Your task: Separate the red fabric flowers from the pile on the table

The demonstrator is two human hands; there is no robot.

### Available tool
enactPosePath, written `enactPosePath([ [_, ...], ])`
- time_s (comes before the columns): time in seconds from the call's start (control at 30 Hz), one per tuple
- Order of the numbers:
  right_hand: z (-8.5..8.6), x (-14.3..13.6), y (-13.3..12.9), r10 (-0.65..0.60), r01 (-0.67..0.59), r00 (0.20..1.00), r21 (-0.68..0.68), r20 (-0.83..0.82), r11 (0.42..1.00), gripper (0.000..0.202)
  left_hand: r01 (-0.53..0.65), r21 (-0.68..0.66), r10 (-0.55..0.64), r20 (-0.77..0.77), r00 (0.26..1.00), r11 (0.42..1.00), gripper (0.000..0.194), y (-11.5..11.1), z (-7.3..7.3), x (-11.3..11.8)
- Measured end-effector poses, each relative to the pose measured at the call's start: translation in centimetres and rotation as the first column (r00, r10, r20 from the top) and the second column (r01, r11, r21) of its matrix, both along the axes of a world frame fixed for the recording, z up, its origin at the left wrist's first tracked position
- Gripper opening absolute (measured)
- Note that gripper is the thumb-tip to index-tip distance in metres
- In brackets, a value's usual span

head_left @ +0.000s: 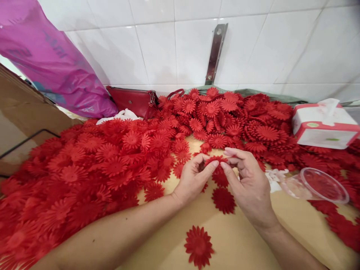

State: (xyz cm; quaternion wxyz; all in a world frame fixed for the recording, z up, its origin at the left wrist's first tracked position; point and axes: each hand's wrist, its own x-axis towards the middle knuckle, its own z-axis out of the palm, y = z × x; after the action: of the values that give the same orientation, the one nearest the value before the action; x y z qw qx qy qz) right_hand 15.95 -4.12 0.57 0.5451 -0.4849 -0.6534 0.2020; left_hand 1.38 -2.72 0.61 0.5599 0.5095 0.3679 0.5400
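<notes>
Between my two hands, above the table, is a red fabric flower (216, 160). My left hand (194, 174) pinches its left side between thumb and fingers. On the other side, the thumb and fingers of my right hand (249, 183) close on its edge. Just below the hands, a darker red flower piece (224, 200) lies flat on the table. Nearer to me rests another single flower piece (199, 246). A large heap of loose red flowers (112, 165) spreads beside my left forearm.
Another heap of red flowers (233, 116) lies against the tiled wall. To the right are a tissue box (323, 127) and a clear plastic cup (315, 185) on its side. A red purse (132, 100), a purple bag (56, 60) and a cardboard box (25, 108) stand at the left.
</notes>
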Motion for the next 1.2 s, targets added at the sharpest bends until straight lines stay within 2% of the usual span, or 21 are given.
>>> enactPosePath([
  [0.1,0.6,-0.1,-0.1,0.015,-0.026,0.993,0.093,0.116,0.995,0.025,-0.018,-0.006,0.018,0.009,1.000,1.000,0.039,0.1,0.2,-0.2],
  [0.2,0.9,-0.2,-0.2,0.034,-0.053,0.980,0.096,0.194,0.994,0.018,-0.025,-0.010,0.025,0.028,0.999,1.000,0.040,0.2,0.4,-0.3],
  [0.4,0.4,-0.2,0.2,0.125,-0.125,0.992,-0.010,0.002,0.992,0.005,-0.010,-0.012,0.011,0.061,0.998,1.000,0.037,0.3,0.2,-0.3],
  [0.5,0.2,-0.1,0.3,0.159,-0.162,0.986,-0.052,-0.056,0.985,0.008,-0.028,-0.014,0.028,0.062,0.998,1.000,0.039,0.3,0.2,-0.3],
  [0.63,0.3,0.1,0.2,0.132,-0.158,0.978,-0.163,-0.161,0.974,0.013,0.027,-0.035,-0.026,0.030,0.999,0.999,0.040,0.1,0.4,-0.1],
  [0.77,0.0,0.1,0.1,0.104,-0.148,0.965,-0.169,-0.241,0.974,0.015,0.047,-0.059,-0.045,0.028,0.999,0.997,0.040,-0.1,0.5,0.1],
  [0.83,-0.3,0.3,0.4,0.055,-0.100,0.965,-0.164,-0.256,0.981,0.016,0.021,-0.053,-0.019,0.032,0.999,0.998,0.039,-0.1,0.5,0.1],
  [0.9,-0.6,0.8,0.8,-0.044,-0.004,0.954,-0.160,-0.296,0.987,0.016,-0.022,-0.040,0.024,0.053,0.998,0.999,0.039,-0.1,0.5,0.0],
  [0.97,-0.6,1.4,1.4,-0.130,0.087,0.915,-0.129,-0.382,0.988,0.016,-0.087,-0.020,0.088,0.086,0.992,0.996,0.037,0.1,0.7,0.0],
  [1.03,-0.4,1.8,1.7,-0.158,0.129,0.883,-0.094,-0.443,0.987,0.014,-0.171,0.017,0.168,0.108,0.980,0.985,0.032,0.0,1.1,0.0],
  [1.07,-0.2,1.9,1.7,-0.168,0.144,0.885,-0.087,-0.435,0.986,0.013,-0.218,0.046,0.212,0.118,0.970,0.975,0.028,-0.3,1.4,0.0],
  [1.13,0.2,1.4,1.3,-0.137,0.111,0.940,-0.100,-0.314,0.989,0.016,-0.290,0.133,0.273,0.132,0.953,0.948,0.020,-1.3,2.1,0.0],
  [1.2,0.4,0.6,0.6,0.026,-0.044,0.989,-0.122,-0.145,0.992,0.023,-0.275,0.259,0.239,0.162,0.957,0.926,0.015,-2.9,2.8,0.1],
])
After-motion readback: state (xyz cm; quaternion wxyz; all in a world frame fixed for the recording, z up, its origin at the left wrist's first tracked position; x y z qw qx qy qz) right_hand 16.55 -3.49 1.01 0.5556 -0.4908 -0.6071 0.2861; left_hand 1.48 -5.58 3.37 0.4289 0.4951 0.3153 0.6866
